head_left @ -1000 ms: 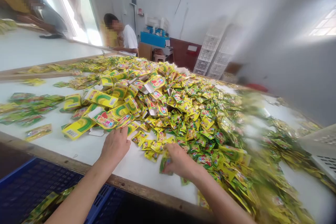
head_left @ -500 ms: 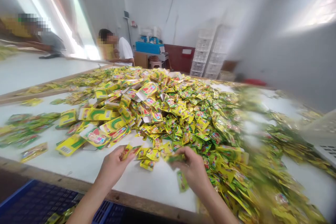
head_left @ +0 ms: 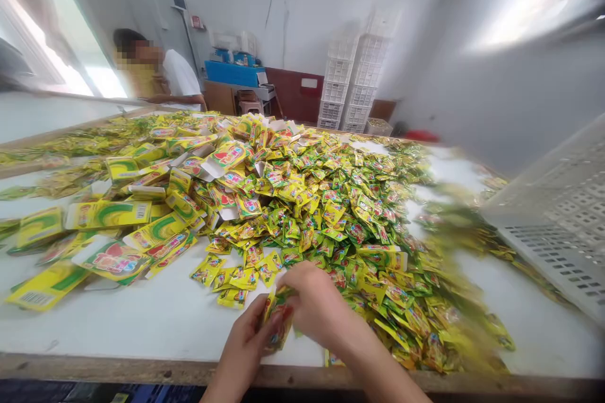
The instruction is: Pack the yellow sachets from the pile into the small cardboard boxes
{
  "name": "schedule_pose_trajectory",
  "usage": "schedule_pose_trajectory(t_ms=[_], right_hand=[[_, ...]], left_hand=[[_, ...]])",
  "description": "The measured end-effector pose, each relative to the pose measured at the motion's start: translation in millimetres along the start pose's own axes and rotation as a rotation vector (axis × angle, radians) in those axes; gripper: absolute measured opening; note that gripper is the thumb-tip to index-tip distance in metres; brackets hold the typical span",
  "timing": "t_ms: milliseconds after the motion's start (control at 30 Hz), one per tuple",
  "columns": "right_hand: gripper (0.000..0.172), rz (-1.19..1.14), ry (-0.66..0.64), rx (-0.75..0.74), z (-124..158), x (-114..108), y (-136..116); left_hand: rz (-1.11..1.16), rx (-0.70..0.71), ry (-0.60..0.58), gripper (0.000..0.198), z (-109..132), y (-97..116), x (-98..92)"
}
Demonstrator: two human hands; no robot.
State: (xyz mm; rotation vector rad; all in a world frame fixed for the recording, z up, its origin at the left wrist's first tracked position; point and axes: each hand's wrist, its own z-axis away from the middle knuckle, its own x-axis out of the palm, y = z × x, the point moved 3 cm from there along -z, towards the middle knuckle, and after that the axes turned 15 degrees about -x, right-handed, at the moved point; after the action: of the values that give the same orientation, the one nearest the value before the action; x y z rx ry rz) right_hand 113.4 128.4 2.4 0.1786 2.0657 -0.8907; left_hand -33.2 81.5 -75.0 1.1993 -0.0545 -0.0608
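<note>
Close to the table's front edge, my left hand (head_left: 248, 340) is closed around a small yellow-and-green printed carton (head_left: 280, 330), held upright. My right hand (head_left: 314, 302) arches over its top, fingertips bent down and pressed together there. What those fingers grip is hidden behind the hand. Several small yellow-green foil packets (head_left: 232, 278) lie just beyond my hands. Behind them rises a large heap of such packets (head_left: 331, 214). Flat and part-open yellow cartons (head_left: 113, 258) are piled to the left of the heap.
A white perforated crate (head_left: 562, 227) stands at the right edge. The wooden table rim (head_left: 155, 371) runs in front of me. Another person (head_left: 179, 75) sits at the far left. Stacked white crates (head_left: 347, 88) and a blue box (head_left: 234, 73) stand by the back wall.
My hands were apart and have come together at the carton; the right one moved left, carrying a blurred green packet before. The view has turned right, showing more of the white crate.
</note>
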Motion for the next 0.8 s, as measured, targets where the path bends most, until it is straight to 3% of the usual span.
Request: schedule_pose_trajectory(t_ms=[67, 133, 200, 267, 333, 500, 567, 667, 800], right_hand=[[0.029, -0.029, -0.187, -0.061, -3, -10, -6], [0.036, -0.054, -0.246, -0.059, -5, -17, -9], [0.038, -0.081, -0.158, 0.023, -4, -19, -7], [0.022, -0.111, -0.032, 0.078, -1, -15, -5], [0.013, -0.107, 0.026, 0.03, 3, -9, -8], [0.016, -0.16, 0.018, -0.117, 24, 0, -17], [0.019, -0.3, 0.183, -0.016, 35, 2, -11], [0.02, -0.672, 0.422, 0.301, 52, 21, 2], [0.018, -1.144, 0.356, 0.558, 52, 58, -2]], left_hand=[[0.004, 0.009, -0.037, 0.023, 4, 4, 2.0], [0.055, 0.007, -0.048, 0.026, 9, 8, 4.3], [0.12, -0.011, -0.047, 0.03, 13, 10, 6.1], [0.127, -0.027, -0.048, 0.029, 16, 11, 7.2], [0.094, -0.015, -0.038, 0.026, 18, 12, 6.6], [0.057, 0.021, -0.047, 0.03, 23, 13, 1.3], [0.092, -0.042, -0.013, 0.035, 25, 10, -3.2], [0.221, -0.162, 0.039, 0.04, 28, 6, -10.0], [0.313, -0.268, -0.19, 0.039, 29, 10, -7.3]])
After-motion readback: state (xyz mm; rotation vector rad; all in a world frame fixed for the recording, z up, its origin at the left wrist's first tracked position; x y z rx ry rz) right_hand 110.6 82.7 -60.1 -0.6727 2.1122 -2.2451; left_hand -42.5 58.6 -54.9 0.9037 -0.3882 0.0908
